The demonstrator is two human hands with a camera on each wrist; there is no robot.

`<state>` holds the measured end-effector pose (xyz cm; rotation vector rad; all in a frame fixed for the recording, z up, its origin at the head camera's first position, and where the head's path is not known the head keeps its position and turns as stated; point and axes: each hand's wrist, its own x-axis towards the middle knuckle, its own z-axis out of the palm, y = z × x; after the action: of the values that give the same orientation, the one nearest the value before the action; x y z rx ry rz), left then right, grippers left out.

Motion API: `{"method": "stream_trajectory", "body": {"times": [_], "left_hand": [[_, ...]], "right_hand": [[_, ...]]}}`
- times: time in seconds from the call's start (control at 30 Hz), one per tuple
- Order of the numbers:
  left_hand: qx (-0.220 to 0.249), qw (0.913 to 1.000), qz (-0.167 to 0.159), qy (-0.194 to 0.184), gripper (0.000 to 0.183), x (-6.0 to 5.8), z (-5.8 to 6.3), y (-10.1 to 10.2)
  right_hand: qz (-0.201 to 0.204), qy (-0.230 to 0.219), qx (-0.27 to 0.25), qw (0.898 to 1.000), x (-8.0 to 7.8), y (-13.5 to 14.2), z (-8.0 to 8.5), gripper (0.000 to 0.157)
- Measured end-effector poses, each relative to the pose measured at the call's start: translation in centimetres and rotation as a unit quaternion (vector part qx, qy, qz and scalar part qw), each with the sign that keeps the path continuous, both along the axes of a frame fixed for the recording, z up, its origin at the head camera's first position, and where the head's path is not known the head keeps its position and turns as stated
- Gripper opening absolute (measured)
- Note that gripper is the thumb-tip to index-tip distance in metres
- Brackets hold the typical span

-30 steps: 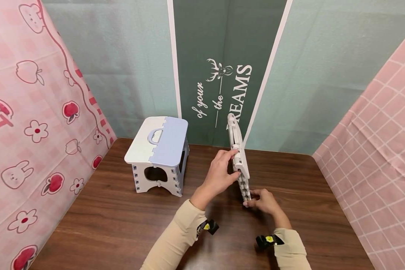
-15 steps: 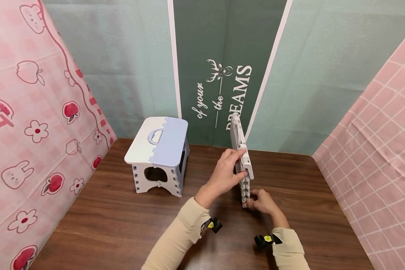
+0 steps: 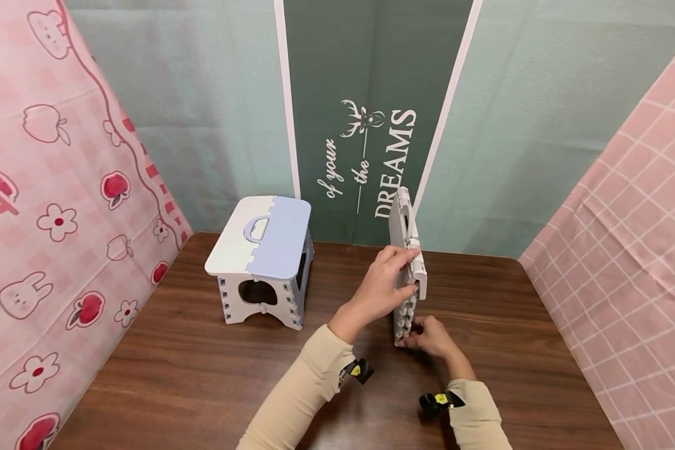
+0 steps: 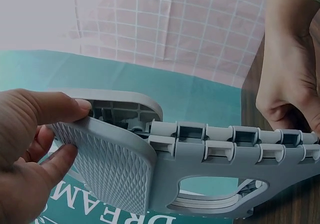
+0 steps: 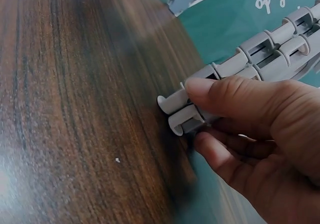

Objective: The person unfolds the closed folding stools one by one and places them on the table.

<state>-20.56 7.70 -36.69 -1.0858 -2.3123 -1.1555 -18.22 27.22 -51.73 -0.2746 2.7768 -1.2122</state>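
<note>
A folded light-grey folding step stool point(image 3: 420, 273) stands on edge right of the middle, its two seat halves upright and close together. My left hand point(image 3: 378, 284) grips the seat halves near their front edge, fingers over the top and thumb lower. In the left wrist view the textured seat half point(image 4: 112, 166) shows, with a gap between the halves and the hinged legs point(image 4: 220, 151) running off to the right. Lower down, my right hand point(image 3: 432, 337) pinches the end of the folded legs. In the right wrist view its thumb point(image 5: 210, 91) presses their hinge knuckles point(image 5: 175, 101).
To the left, an unfolded white and blue step stool point(image 3: 284, 240) stands on the brown wooden table point(image 3: 202, 387). Green cloth point(image 3: 214, 112) hangs behind the table; pink patterned cloth point(image 3: 62, 262) lines the left side and pink checked cloth point(image 3: 635, 219) the right.
The folded stool's top has swung right with my left hand, while its lower end has shifted slightly left with my right hand. Its broad left face shows more now.
</note>
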Motion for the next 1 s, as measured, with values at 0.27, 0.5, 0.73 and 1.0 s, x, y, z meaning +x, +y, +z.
{"method": "stream_trajectory", "body": {"times": [0.27, 0.5, 0.73, 1.0], "left_hand": [[-0.01, 0.9994, -0.028, 0.019, 0.059, -0.33, 0.17, 0.48], [-0.029, 0.9989, -0.035, 0.011, 0.061, -0.59, 0.3, 0.76], [-0.027, 0.9986, -0.045, 0.01, 0.06, -0.81, 0.14, 0.52], [-0.015, 0.9987, -0.046, 0.015, 0.06, -0.84, 0.11, 0.27]], "right_hand": [[0.044, 0.038, -0.06, 0.997, 0.11, 0.47, -0.16, 0.024], [0.014, -0.001, -0.021, 1.0, -0.34, 0.3, -0.48, 0.027], [-0.001, 0.003, 0.0, 1.0, -0.33, -0.31, -0.2, 0.026], [0.016, -0.032, -0.048, 0.998, 0.18, -0.05, 0.31, 0.044]]}}
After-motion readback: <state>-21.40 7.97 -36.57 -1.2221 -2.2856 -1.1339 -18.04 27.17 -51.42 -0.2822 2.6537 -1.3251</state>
